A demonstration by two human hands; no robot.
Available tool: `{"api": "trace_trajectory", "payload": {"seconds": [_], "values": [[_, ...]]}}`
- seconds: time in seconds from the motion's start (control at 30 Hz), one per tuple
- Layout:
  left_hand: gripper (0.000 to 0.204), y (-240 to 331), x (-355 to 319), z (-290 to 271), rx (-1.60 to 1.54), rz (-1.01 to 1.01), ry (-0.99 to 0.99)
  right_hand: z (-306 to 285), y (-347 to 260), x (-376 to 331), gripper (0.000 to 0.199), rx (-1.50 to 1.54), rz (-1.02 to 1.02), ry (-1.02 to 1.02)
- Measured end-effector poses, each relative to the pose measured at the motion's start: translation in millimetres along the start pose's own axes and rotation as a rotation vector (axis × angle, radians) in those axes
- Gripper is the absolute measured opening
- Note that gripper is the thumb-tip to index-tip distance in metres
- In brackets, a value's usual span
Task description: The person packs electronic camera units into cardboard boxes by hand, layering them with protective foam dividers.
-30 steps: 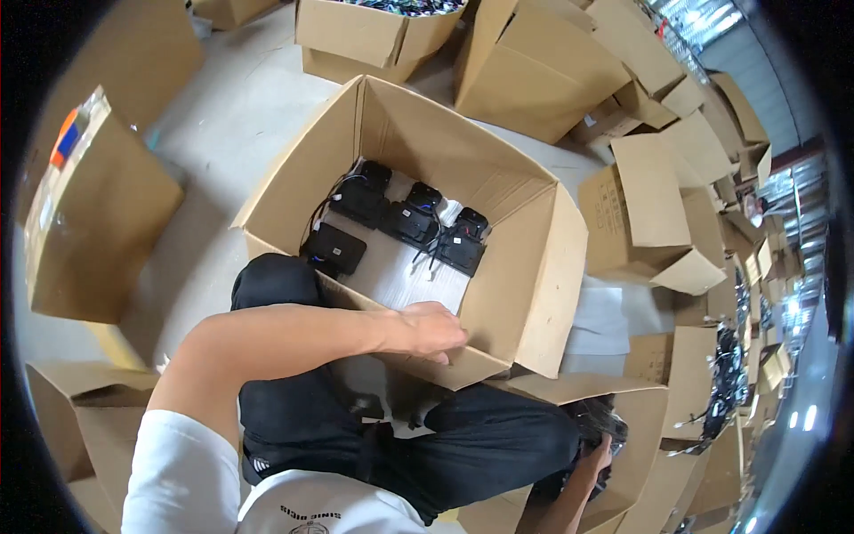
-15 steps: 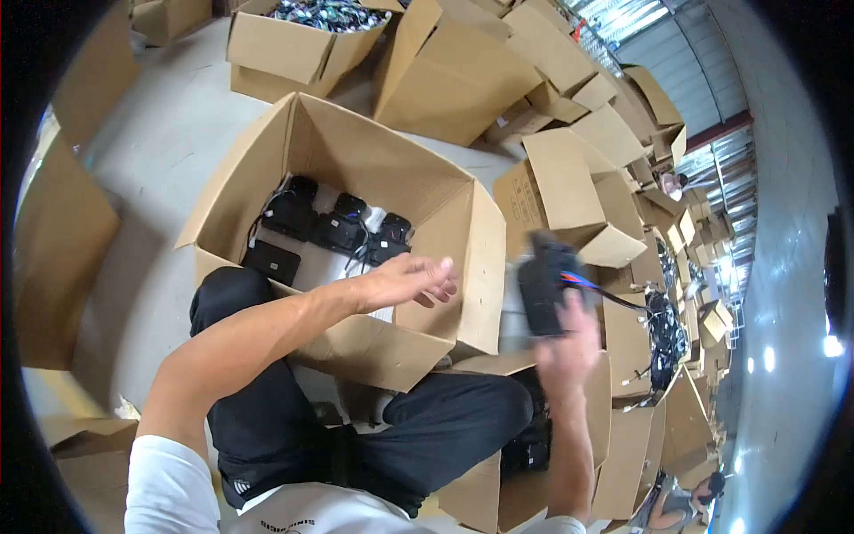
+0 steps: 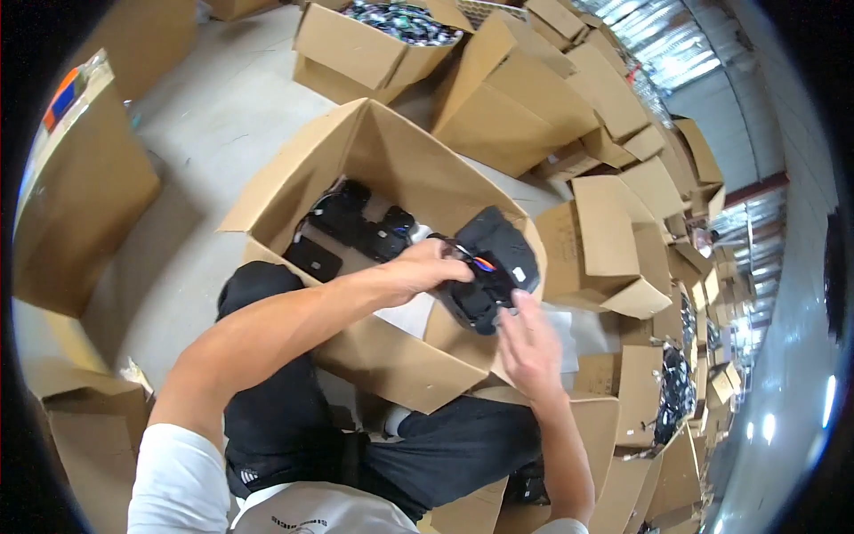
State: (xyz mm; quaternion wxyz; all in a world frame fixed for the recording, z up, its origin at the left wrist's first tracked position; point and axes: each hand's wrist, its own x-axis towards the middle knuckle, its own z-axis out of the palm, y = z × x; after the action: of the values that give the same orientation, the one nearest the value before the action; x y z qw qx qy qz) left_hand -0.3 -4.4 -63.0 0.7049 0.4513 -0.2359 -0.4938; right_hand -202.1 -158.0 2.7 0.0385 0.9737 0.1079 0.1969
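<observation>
A black plastic device [image 3: 500, 247] with orange and blue wires is held between my hands over the right side of an open cardboard box [image 3: 400, 363]. My left hand [image 3: 425, 271] pinches it at its left edge, by the wires. On its lower right edge are the fingers of my right hand [image 3: 531, 343], which grip it from the side. Inside the box, to the left, lie similar black devices [image 3: 378, 238] with cables. A flat black piece [image 3: 313, 258] rests near the box's front left wall. The underside of the held device is hidden.
My crossed legs [image 3: 445, 445] border the near side of the box. Another carton [image 3: 525, 491] with black parts stands by my right knee. A carton of wiring [image 3: 400, 25] is at the back, and more open cartons [image 3: 614, 240] crowd the right.
My right hand has brought the black device leftward from outside the box to above it. My left hand, empty before, has closed on it. The view has shifted slightly.
</observation>
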Motion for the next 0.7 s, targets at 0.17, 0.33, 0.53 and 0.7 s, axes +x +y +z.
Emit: {"api": "trace_trajectory", "payload": {"seconds": [0.17, 0.33, 0.53, 0.7], "values": [[0.066, 16.1, 6.9, 6.2, 0.497, 0.077, 0.057, -21.3, 20.7, 0.3, 0.084, 0.072, 0.510, 0.055], [0.054, -36.1, 36.2, 14.2, 0.477, 0.431, 0.031, 6.2, 49.7, 7.3, 0.086, 0.406, 0.585, -0.040], [0.065, -9.4, 0.8, 13.2, 0.223, 0.385, -0.007, -15.6, 11.2, 54.0, 0.087, 0.360, 0.468, -0.087], [0.075, -12.9, -1.2, 10.0, 0.068, 0.368, -0.072, -6.3, 5.7, 66.9, 0.088, 0.415, 0.307, 0.054]]}}
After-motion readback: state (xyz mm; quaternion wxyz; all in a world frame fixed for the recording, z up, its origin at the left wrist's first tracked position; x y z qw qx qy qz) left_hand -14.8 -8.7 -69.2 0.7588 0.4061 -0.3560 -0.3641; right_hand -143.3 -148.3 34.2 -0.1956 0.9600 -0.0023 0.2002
